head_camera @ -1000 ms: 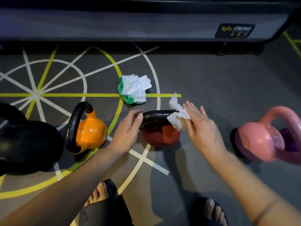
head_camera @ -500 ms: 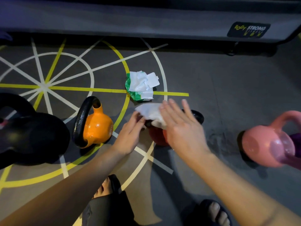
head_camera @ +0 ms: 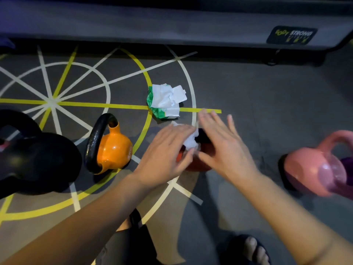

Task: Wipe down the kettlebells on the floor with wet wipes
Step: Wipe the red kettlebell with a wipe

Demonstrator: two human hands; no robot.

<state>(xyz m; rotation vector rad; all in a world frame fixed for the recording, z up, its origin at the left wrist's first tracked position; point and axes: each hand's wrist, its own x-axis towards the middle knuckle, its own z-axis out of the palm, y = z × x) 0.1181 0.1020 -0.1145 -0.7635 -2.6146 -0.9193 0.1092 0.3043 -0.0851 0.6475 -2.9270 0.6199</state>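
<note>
A red kettlebell (head_camera: 198,165) with a black handle stands on the floor, mostly hidden under both my hands. A crumpled white wet wipe (head_camera: 191,141) lies on its handle. My left hand (head_camera: 166,153) covers the wipe and holds it between fingers and thumb. My right hand (head_camera: 223,146) hovers just right of the wipe, over the kettlebell, with its fingers straight and spread; it is motion-blurred. The green-and-white wipes pack (head_camera: 164,102) lies open on the floor just beyond.
An orange kettlebell (head_camera: 114,148) with a black handle and a large black kettlebell (head_camera: 38,159) stand to the left. A pink kettlebell (head_camera: 313,169) and a purple one (head_camera: 347,165) stand at the right. A dark equipment frame (head_camera: 172,25) runs across the back. My sandalled foot (head_camera: 248,249) is below.
My right hand slid the wipe leftward along the handle, then came off it and spread its fingers. My left hand moved over the wipe and took hold of it.
</note>
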